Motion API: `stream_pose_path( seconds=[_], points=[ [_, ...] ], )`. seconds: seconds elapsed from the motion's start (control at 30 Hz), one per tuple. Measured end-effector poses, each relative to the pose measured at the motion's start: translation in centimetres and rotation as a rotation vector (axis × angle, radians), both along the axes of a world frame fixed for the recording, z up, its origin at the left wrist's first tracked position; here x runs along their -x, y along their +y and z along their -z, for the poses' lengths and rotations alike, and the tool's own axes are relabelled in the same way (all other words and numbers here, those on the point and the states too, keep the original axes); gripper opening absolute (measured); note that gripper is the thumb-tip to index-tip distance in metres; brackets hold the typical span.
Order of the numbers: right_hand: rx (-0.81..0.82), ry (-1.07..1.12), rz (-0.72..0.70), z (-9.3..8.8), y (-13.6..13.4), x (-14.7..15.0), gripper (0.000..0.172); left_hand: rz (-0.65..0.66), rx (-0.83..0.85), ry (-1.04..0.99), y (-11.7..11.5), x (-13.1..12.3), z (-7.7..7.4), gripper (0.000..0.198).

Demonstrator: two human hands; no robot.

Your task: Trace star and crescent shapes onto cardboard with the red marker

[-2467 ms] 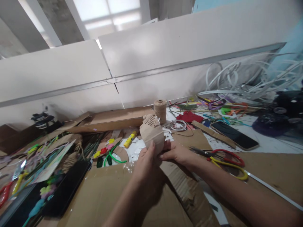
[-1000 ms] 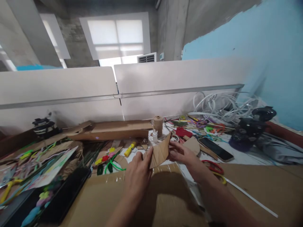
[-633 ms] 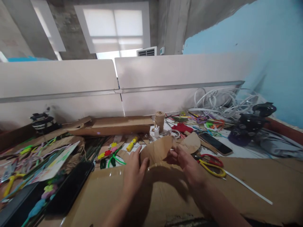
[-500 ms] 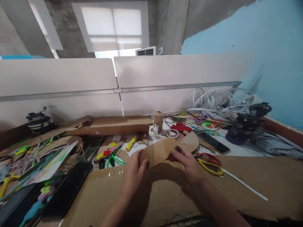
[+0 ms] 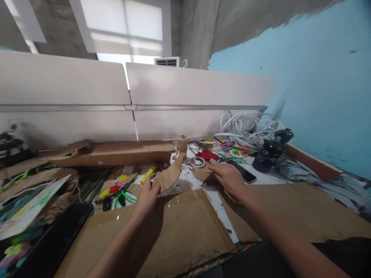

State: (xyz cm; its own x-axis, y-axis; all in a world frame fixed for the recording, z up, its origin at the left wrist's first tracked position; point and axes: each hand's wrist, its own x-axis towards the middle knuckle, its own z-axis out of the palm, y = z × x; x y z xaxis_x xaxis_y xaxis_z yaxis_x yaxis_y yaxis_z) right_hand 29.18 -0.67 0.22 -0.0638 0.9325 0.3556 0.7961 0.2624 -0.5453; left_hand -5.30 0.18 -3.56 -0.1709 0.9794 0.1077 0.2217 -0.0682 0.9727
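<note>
Brown curved cardboard is pinched in our left hand, near the twine spool on the table; our right hand is at a cardboard scrap, its grip unclear. Pinching too hard could crease the curved piece.

Daylit indoor view; moderate brightness, soft margins.
You have backlight from the shaded window, its panes near white; soft shadow beside your left arm on the cardboard sheet; small glints on its clear tape; smearing and stretch toward your left edge; darkened top-right corner.
</note>
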Motion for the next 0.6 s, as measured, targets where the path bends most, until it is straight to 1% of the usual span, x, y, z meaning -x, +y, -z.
stream_pose_path(
  seconds=[0.1,0.17,0.23,0.3,0.33,0.4,0.43,0.5,0.57,0.6],
  points=[
    [-0.11,0.095,0.037,-3.6,-0.9,-0.9,0.031,0.041,0.003,-0.025,1.1,-1.7,-0.2,0.044],
    [-0.14,0.193,0.026,-6.2,-1.8,-1.4,0.034,0.098,0.024,-0.039,1.8,-2.7,-0.4,0.043],
    [-0.111,0.298,-0.015,-8.2,-2.8,-1.5,0.038,0.162,0.036,-0.044,2.1,-3.6,-0.8,0.041],
    [-0.03,0.399,-0.08,-9.3,-3.5,-1.0,0.043,0.215,0.02,-0.044,1.9,-4.4,-1.4,0.035],
    [0.025,0.445,-0.118,-9.5,-3.8,-0.5,0.045,0.241,0.004,-0.046,1.6,-4.7,-1.8,0.031],
    [0.149,0.52,-0.195,-9.4,-4.0,0.7,0.048,0.309,-0.02,-0.067,0.7,-5.2,-2.7,0.029],
    [0.21,0.549,-0.233,-9.0,-4.0,1.4,0.048,0.353,-0.021,-0.088,0.2,-5.4,-3.1,0.032],
    [0.318,0.586,-0.309,-8.1,-3.8,2.9,0.047,0.439,-0.003,-0.144,-1.0,-5.8,-4.0,0.047],
    [0.406,0.598,-0.374,-7.1,-3.6,4.3,0.044,0.492,0.035,-0.194,-2.0,-6.0,-4.6,0.06],
    [0.443,0.599,-0.4,-6.5,-3.4,5.0,0.041,0.507,0.053,-0.211,-2.4,-6.0,-4.9,0.062]
  ],
)
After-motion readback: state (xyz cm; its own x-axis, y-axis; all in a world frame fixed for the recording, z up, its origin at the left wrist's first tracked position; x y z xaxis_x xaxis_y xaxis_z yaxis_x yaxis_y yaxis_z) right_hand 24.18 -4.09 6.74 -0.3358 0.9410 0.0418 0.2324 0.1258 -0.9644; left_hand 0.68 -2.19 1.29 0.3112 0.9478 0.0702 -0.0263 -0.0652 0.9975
